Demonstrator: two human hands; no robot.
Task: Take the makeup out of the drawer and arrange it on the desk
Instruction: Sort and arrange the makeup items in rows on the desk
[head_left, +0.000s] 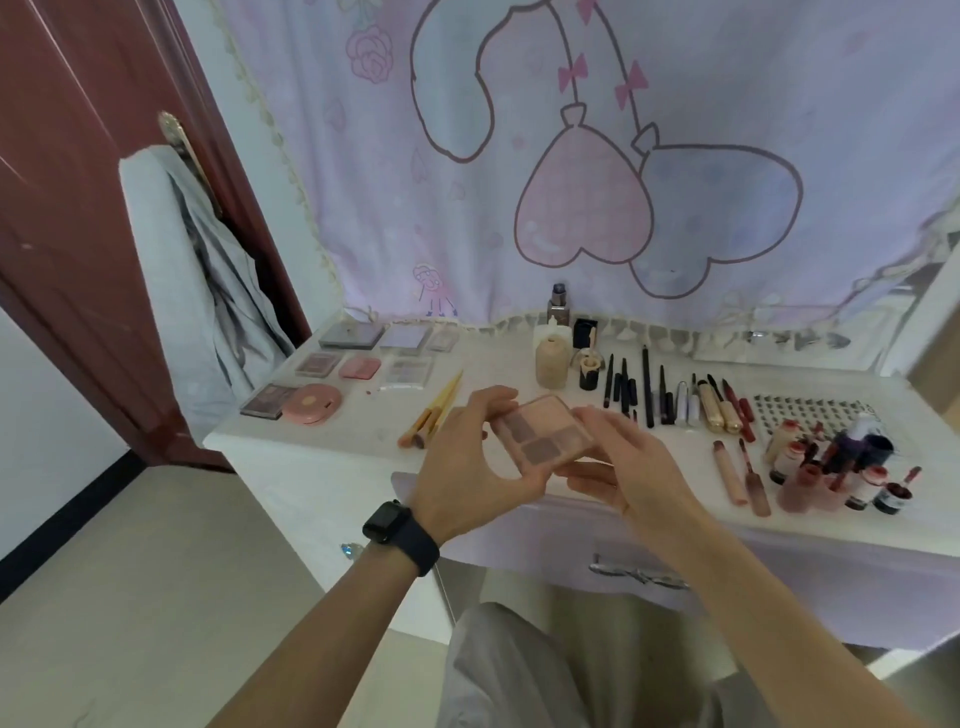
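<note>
L hand (462, 470) & R hand (631, 467) raised, fingers (491, 399) pinching one palette (540, 434).

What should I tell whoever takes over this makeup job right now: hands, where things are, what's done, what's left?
Hands: left hand and right hand each hold a side of the palette, above the desk.
Done: other palettes lie at the desk's left, brushes beside them, bottles and pencils mid-desk, lip glosses at right.
Left: set this palette down, probably with the other palettes. Whether the drawer holds more cannot be seen.
</note>
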